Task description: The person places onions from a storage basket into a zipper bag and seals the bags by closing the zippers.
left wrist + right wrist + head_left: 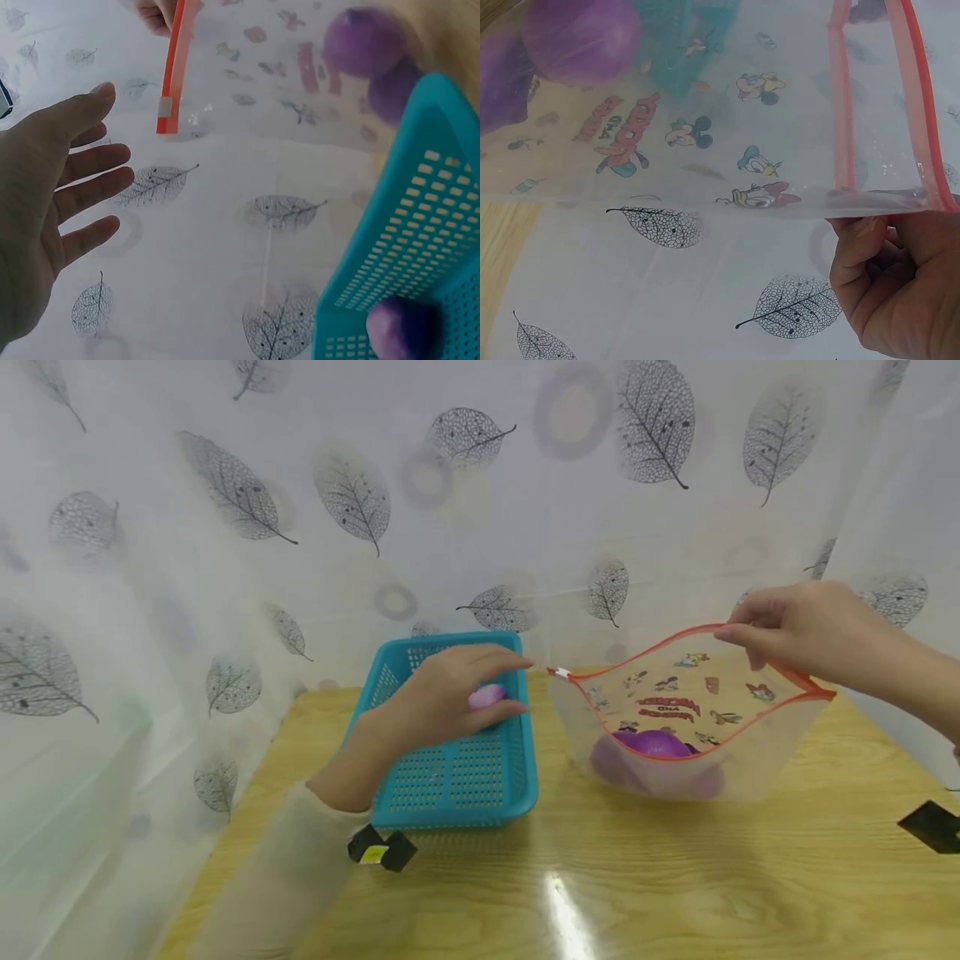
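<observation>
The left hand point(438, 693) is over the teal plastic basket point(528, 777), fingers spread and holding nothing. Partly behind it in the head view, a round purple thing with a pale side point(401, 328) lies in the basket. To the right stands a translucent zip bag point(757, 768) with an orange-red edge and printed cartoon figures. Its mouth gapes wide, and several smooth purple round things point(658, 743) lie at its bottom. With thumb and fingers, the right hand point(813, 625) pinches the bag's rim near its far right corner. A white slider point(561, 673) sits at the rim's left end.
Basket and bag stand side by side on a wood-grain table point(645, 877), a narrow gap between them. Behind and to the left hangs a whitish sheet point(495, 518) printed with grey leaves.
</observation>
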A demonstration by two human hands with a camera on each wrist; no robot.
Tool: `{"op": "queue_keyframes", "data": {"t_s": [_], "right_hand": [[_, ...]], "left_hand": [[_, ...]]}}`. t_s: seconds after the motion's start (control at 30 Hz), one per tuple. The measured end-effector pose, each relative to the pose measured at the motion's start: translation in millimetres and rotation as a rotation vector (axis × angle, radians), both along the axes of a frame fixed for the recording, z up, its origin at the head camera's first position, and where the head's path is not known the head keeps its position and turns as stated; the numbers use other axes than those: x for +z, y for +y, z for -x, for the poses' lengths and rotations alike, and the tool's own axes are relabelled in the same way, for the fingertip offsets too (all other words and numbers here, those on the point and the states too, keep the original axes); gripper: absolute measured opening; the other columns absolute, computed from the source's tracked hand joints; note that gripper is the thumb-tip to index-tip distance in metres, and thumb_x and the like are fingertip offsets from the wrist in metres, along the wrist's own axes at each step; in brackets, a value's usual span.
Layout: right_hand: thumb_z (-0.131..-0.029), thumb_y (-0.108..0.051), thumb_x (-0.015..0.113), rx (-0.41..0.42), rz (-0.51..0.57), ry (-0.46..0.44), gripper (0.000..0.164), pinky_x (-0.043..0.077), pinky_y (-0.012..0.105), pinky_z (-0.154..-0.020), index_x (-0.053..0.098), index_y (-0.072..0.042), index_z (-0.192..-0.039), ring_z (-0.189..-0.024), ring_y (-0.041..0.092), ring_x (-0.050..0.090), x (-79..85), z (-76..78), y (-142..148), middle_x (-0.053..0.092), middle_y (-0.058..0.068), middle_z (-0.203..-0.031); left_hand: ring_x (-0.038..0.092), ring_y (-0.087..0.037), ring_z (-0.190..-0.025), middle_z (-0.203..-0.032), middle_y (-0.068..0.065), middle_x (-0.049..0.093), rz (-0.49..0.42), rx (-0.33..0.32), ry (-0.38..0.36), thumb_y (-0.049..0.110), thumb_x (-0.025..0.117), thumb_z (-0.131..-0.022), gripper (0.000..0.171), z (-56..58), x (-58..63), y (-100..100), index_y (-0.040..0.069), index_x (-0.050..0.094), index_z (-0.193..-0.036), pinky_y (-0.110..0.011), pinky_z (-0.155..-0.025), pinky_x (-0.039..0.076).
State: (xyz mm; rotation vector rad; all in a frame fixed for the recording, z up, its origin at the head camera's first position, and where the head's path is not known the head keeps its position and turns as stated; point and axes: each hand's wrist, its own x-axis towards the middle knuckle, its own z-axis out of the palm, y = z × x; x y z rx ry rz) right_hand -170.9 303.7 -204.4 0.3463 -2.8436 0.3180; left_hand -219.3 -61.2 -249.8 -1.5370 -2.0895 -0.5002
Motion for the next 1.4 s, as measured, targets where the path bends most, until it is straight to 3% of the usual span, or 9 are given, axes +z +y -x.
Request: {"op": "queue_keyframes", "data": {"t_s": [0.27,0.43,0.6,0.7,0.9,1.13,1.4], "right_hand": [[-0.092,-0.03,0.062,-0.005,0.014,-0.026,0.018,0.035,0.026,-0.049,0.067,-0.014,-0.085,-0.038,0.013,0.038,3.0,-2.6,-1.3,0.06,-0.006,-0.059],[-0.092,-0.032,0.061,-0.009,0.03,-0.056,0.019,0.034,0.025,-0.049,0.067,-0.015,-0.085,-0.037,0.014,0.038,3.5,-4.1,-1.8,0.058,-0.005,-0.057],[-0.093,-0.03,0.061,-0.003,0.039,-0.059,0.019,0.035,0.025,-0.048,0.067,-0.013,-0.087,-0.037,0.014,0.038,2.7,-4.1,-1.4,0.058,-0.005,-0.056],[-0.093,-0.029,0.061,-0.004,0.043,-0.05,0.019,0.036,0.025,-0.048,0.068,-0.012,-0.088,-0.036,0.014,0.038,2.7,-3.6,-0.9,0.061,-0.005,-0.06],[-0.093,-0.031,0.061,-0.01,0.049,-0.055,0.02,0.033,0.026,-0.045,0.068,-0.013,-0.087,-0.037,0.014,0.038,1.8,-3.7,-1.0,0.06,-0.005,-0.06],[-0.092,-0.029,0.062,-0.004,0.051,-0.043,0.017,0.034,0.026,-0.046,0.066,-0.015,-0.085,-0.036,0.014,0.038,0.9,-5.0,-1.0,0.06,-0.006,-0.059],[-0.092,-0.03,0.061,-0.003,0.047,-0.037,0.019,0.035,0.025,-0.049,0.067,-0.014,-0.086,-0.036,0.015,0.039,3.0,-4.6,-0.8,0.06,-0.005,-0.059]], "left_hand": [[0.054,-0.023,-0.12,-0.131,-0.009,0.058,0.124,0.173,-0.219,0.03,0.067,-0.088,0.052,7.6,4.1,-27.7,0.006,0.053,-0.133,-0.038,-0.103,0.043],[0.057,-0.024,-0.117,-0.13,-0.012,0.057,0.172,0.236,-0.325,0.027,0.069,-0.087,0.061,14.5,7.1,-44.2,0.004,0.045,-0.138,-0.041,-0.1,0.044],[0.052,-0.027,-0.123,-0.136,-0.01,0.052,0.275,0.379,-0.476,0.038,0.067,-0.087,0.074,20.3,14.8,-58.6,0.012,0.032,-0.147,-0.049,-0.102,0.041],[0.048,-0.027,-0.126,-0.141,-0.009,0.047,0.302,0.433,-0.527,0.04,0.067,-0.086,0.08,28.9,17.2,-67.3,0.015,0.027,-0.15,-0.051,-0.104,0.038],[0.044,-0.031,-0.13,-0.147,-0.014,0.038,0.281,0.468,-0.582,0.036,0.069,-0.085,0.084,51.5,16.4,-84.0,0.01,0.022,-0.15,-0.051,-0.105,0.036],[0.036,-0.034,-0.135,-0.153,-0.015,0.028,0.263,0.485,-0.695,0.04,0.068,-0.085,0.09,71.9,12.4,-93.4,0.01,0.015,-0.152,-0.053,-0.108,0.032],[0.026,-0.039,-0.139,-0.155,-0.02,0.02,0.282,0.529,-0.797,0.039,0.067,-0.085,0.094,102.3,-17.6,-98.8,0.006,0.01,-0.152,-0.053,-0.112,0.024]]}}
